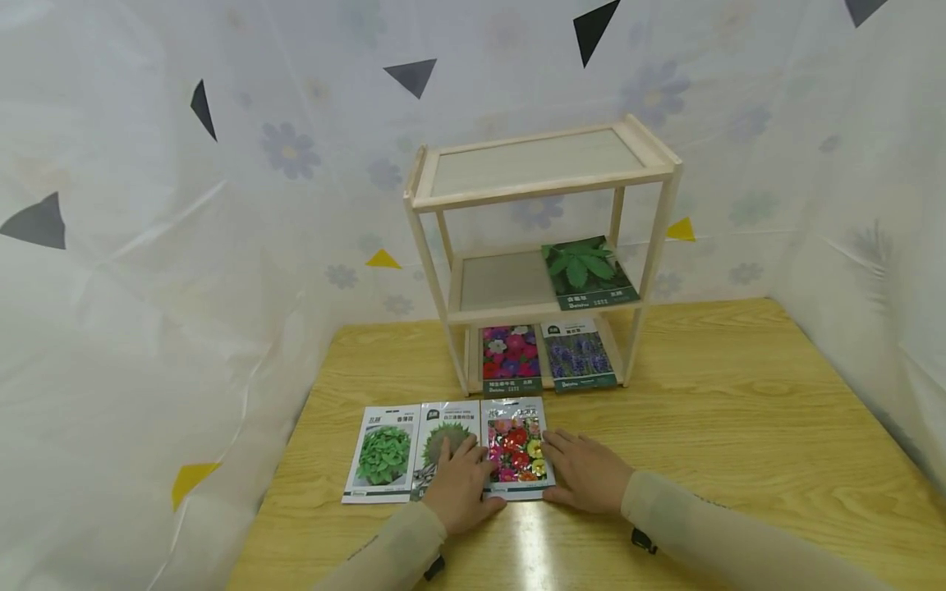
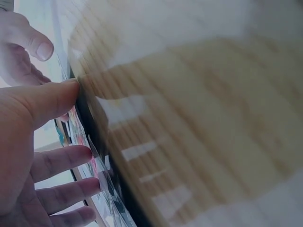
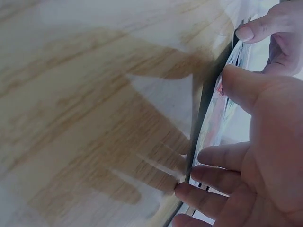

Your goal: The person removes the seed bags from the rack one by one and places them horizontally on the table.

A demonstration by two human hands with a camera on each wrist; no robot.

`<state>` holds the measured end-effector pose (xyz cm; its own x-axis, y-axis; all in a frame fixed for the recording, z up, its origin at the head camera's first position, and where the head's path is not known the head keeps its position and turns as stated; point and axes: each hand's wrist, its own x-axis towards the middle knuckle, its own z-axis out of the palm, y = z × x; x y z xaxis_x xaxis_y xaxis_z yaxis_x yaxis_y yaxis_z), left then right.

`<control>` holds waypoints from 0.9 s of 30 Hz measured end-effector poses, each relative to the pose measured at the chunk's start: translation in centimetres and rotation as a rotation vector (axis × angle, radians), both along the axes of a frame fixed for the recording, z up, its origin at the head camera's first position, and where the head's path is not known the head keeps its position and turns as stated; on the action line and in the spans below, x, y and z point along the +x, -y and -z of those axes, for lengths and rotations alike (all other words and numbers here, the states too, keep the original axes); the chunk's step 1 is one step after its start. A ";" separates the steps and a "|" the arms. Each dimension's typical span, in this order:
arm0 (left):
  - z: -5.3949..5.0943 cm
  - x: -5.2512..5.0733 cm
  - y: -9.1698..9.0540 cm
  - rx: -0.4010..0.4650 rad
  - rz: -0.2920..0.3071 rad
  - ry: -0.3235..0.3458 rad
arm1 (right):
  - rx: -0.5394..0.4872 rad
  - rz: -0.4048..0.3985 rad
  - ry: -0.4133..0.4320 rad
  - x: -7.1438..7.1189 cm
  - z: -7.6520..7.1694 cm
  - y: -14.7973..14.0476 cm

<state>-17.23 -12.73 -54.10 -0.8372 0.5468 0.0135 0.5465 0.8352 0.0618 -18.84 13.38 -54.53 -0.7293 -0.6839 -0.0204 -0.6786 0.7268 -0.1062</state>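
Three seed packets lie side by side on the table in the head view: one with green leaves (image 1: 384,455), one with a round sunflower head (image 1: 446,428), and one with red, pink and yellow flowers (image 1: 517,447). My left hand (image 1: 461,486) rests over the lower right of the sunflower packet, its fingers reaching the left edge of the red-flower packet. Along that packet's right edge lies my right hand (image 1: 589,474), touching it with extended fingers. Both wrist views show the left hand (image 2: 23,127) and right hand (image 3: 265,137) with fairly straight, spread fingers at the packets' edges.
Behind the packets stands a wooden rack (image 1: 547,187). Its middle shelf bears a green-leaf packet (image 1: 589,271). On the bottom shelf lie a pink-and-purple flower packet (image 1: 512,359) and a lavender-coloured flower packet (image 1: 579,355). The wooden table (image 1: 739,410) extends to the right.
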 end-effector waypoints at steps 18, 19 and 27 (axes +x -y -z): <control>0.0 0.0 0.0 0.020 -0.001 0.017 | -0.005 -0.004 0.025 0.2 -0.7 0.2; 0.1 0.0 0.0 0.021 0.000 0.015 | -0.007 -0.002 0.029 0.2 -0.7 0.2; 0.1 0.0 0.0 0.020 -0.004 0.028 | -0.016 -0.001 0.026 0.2 -0.4 0.1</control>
